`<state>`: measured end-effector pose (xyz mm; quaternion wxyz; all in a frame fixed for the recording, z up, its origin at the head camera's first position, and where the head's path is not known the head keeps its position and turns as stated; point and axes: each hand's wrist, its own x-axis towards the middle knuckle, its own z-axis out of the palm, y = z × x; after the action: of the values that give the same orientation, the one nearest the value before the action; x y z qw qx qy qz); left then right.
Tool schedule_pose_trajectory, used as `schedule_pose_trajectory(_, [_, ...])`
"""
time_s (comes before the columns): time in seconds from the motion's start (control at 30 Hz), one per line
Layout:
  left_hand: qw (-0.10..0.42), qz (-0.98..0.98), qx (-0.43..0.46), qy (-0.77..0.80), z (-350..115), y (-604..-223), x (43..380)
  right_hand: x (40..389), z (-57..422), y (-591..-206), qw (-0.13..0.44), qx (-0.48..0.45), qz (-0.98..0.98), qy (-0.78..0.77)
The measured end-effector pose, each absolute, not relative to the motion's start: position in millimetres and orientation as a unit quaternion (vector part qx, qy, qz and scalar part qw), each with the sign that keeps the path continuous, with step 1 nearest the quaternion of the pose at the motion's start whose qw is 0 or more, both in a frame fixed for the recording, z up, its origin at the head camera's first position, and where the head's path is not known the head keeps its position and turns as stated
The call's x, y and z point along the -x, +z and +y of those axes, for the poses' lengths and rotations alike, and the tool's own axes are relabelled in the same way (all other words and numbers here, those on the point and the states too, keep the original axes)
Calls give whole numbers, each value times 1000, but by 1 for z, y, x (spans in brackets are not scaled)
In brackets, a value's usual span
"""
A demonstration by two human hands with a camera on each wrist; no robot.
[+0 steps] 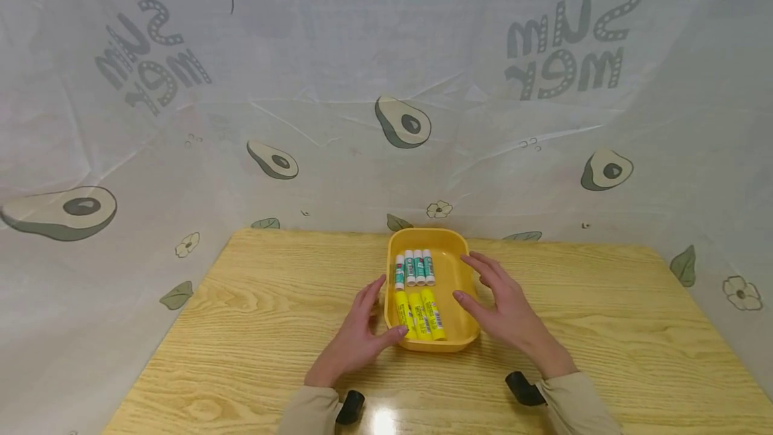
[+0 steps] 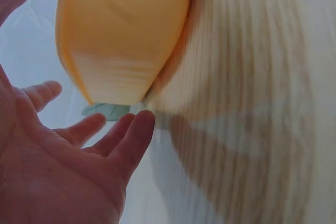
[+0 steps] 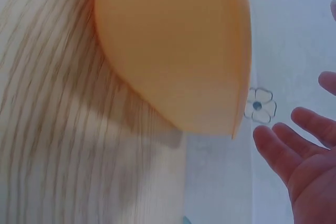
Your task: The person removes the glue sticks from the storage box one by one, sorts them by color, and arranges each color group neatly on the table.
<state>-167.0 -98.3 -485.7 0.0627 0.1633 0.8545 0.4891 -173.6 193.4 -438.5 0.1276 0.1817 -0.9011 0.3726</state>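
Observation:
A yellow plastic tray [image 1: 455,327] stands on the wooden table in the head view. Several small white-and-teal glue sticks [image 1: 419,268] lie side by side in its far left part. Nearer the front, three larger yellow glue sticks [image 1: 421,315] lie beneath them. My left hand [image 1: 356,337] is at the tray's left side, fingers spread and thumb over the front left corner. On the other side, my right hand [image 1: 507,307] has its fingers extended by the right rim. Both wrist views show the tray's outer wall [image 2: 126,30] with relaxed, spread fingers beside it, holding nothing.
The wooden table [image 1: 260,327] extends to both sides of the tray. Behind it hangs a pale sheet [image 1: 338,39] printed with avocados, leaves and lettering. A black wrist device [image 1: 524,389] sits at the right cuff, another [image 1: 351,407] at the left.

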Motion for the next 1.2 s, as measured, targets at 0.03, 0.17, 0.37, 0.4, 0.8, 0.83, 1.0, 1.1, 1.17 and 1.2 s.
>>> schedule_pose_trajectory(0.03, [66, 854, -162, 490, -97, -485, 168, 175, 191, -438, 128, -186, -898, 378])
schedule_pose_trajectory(0.17, [82, 853, -157, 490, -93, -483, 172, 179, 182, -437, 123, -199, -886, 400])
schedule_pose_trajectory(0.37, [106, 855, -154, 484, -88, -481, 177, 186, 170, -436, 83, -196, -877, 431])
schedule_pose_trajectory(0.4, [108, 856, -155, 482, -87, -482, 178, 187, 168, -435, 73, -192, -877, 434])
schedule_pose_trajectory(0.8, [131, 869, -144, 455, -80, -481, 184, 202, 155, -436, -17, -152, -897, 416])
schedule_pose_trajectory(0.83, [133, 869, -142, 454, -80, -481, 184, 203, 154, -436, -27, -148, -896, 417])
schedule_pose_trajectory(1.0, [139, 867, -143, 456, -78, -482, 186, 208, 149, -438, -51, -132, -905, 401])
schedule_pose_trajectory(1.1, [140, 866, -148, 456, -78, -483, 188, 210, 147, -438, -60, -133, -912, 384])
schedule_pose_trajectory(1.17, [140, 867, -153, 454, -78, -483, 189, 212, 145, -438, -68, -134, -915, 375])
schedule_pose_trajectory(1.2, [140, 867, -155, 452, -78, -483, 189, 213, 145, -438, -71, -136, -916, 371])
